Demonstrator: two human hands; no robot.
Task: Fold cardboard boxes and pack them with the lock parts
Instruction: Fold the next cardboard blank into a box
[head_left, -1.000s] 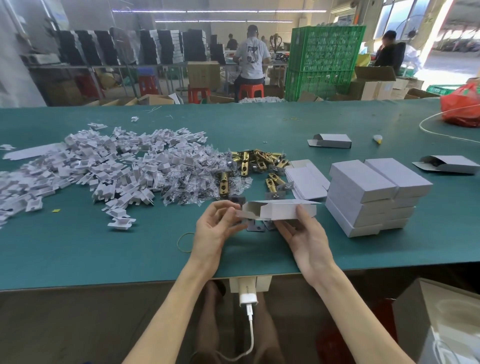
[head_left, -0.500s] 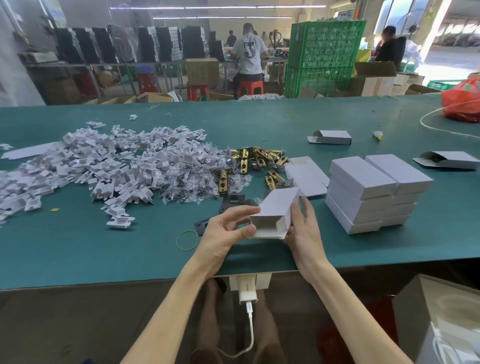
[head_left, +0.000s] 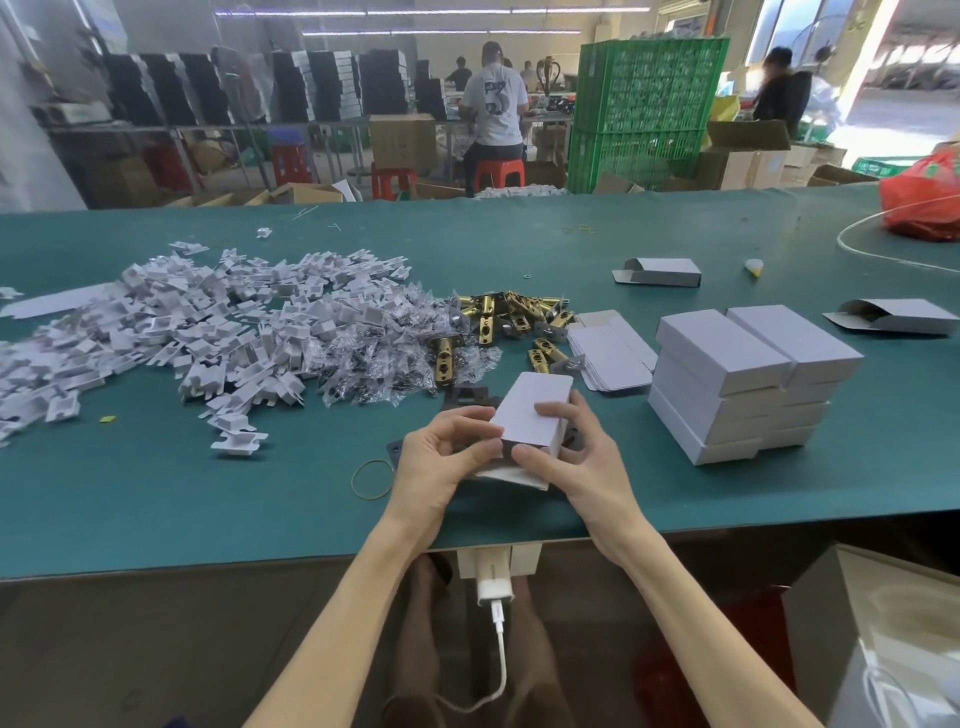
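The box (head_left: 524, 415) sits between both sets of fingers (head_left: 561, 411), just above the table (head_left: 208, 509). The left hand (head_left: 441, 462) pinches its near open end, and the right hand (head_left: 582, 462) curls over the top face. Thin card looks light and easily dented; gripping along folded edges seems safest.

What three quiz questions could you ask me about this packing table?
1. True or false: the left hand and the right hand both hold the white box.
2. What lies on the table just left of the left hand? A) a rubber band B) scissors C) a cup
3. Fill in: the stack of closed boxes stands to the ____ of the white box.

Key: 1 true; 2 A; 3 right.
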